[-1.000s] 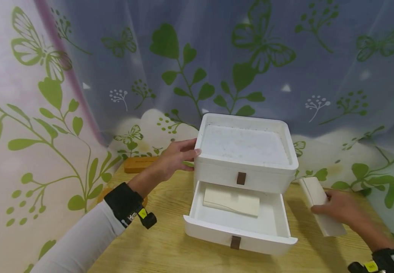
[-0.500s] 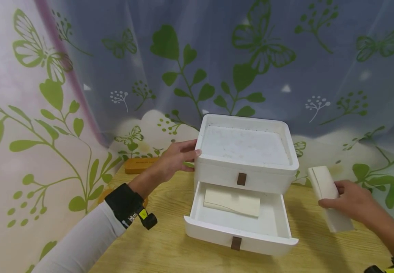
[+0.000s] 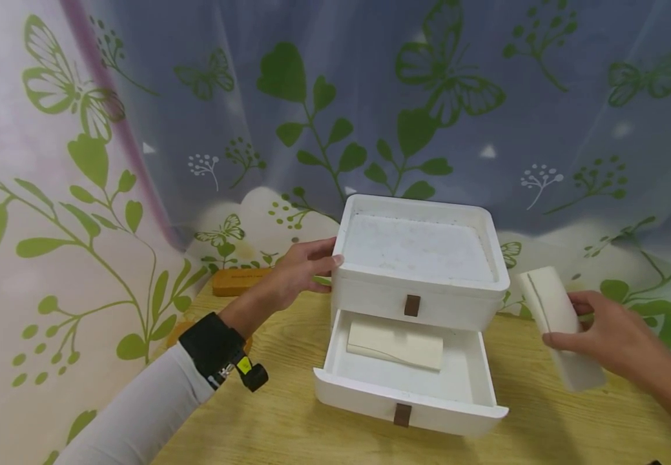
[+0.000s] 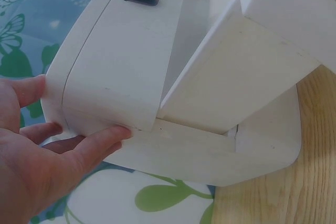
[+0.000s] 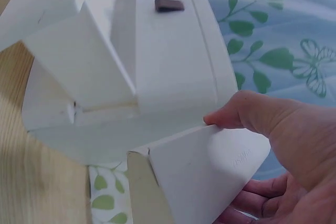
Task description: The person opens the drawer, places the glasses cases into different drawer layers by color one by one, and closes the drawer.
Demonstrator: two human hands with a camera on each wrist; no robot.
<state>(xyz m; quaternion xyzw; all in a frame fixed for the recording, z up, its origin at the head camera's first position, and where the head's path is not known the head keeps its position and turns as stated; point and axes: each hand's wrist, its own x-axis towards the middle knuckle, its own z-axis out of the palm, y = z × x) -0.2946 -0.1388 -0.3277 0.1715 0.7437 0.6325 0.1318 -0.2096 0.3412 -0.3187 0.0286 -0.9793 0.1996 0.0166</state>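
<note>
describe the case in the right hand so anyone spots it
Find the white plastic two-drawer unit. Right of it, the right hand holds a long off-white boxy case. Unlike the similar cream case in the open white drawer, it is held.

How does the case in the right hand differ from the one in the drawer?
The right hand grips the held case; neither hand touches the drawer case. The held case runs roughly front to back; the drawer case lies crosswise in the lower drawer. Both are pale and elongated.
</note>
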